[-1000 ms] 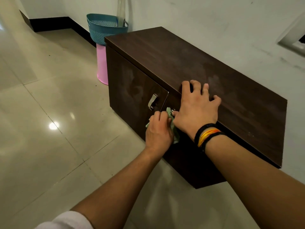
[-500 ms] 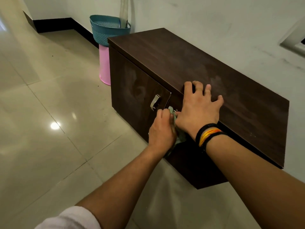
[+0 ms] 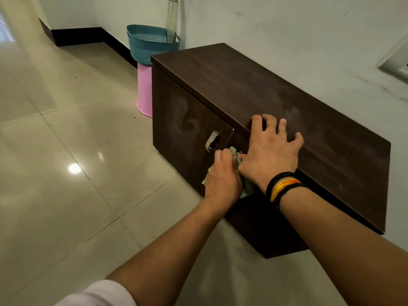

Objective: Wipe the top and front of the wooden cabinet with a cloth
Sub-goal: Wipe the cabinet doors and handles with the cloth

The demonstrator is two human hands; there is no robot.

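A low dark wooden cabinet (image 3: 231,85) stands against the white wall, its top dusty with pale smears. On its front, the left door carries a metal handle (image 3: 212,140). My left hand (image 3: 223,180) presses a pale green cloth (image 3: 246,191) against the cabinet front, just right of the handle near the gap between the doors; most of the cloth is hidden under the hand. My right hand (image 3: 269,151) lies flat with spread fingers over the top front edge, bracing there. Black and orange bands circle that wrist.
A teal plastic basket (image 3: 150,44) sits on a pink stool (image 3: 144,91) left of the cabinet, with a clear bottle (image 3: 172,18) standing in it against the wall. Glossy beige floor tiles (image 3: 66,151) stretch to the left and front.
My left hand with the cloth has slid slightly up along the cabinet front toward the handle. The right hand has stayed braced on the top edge.
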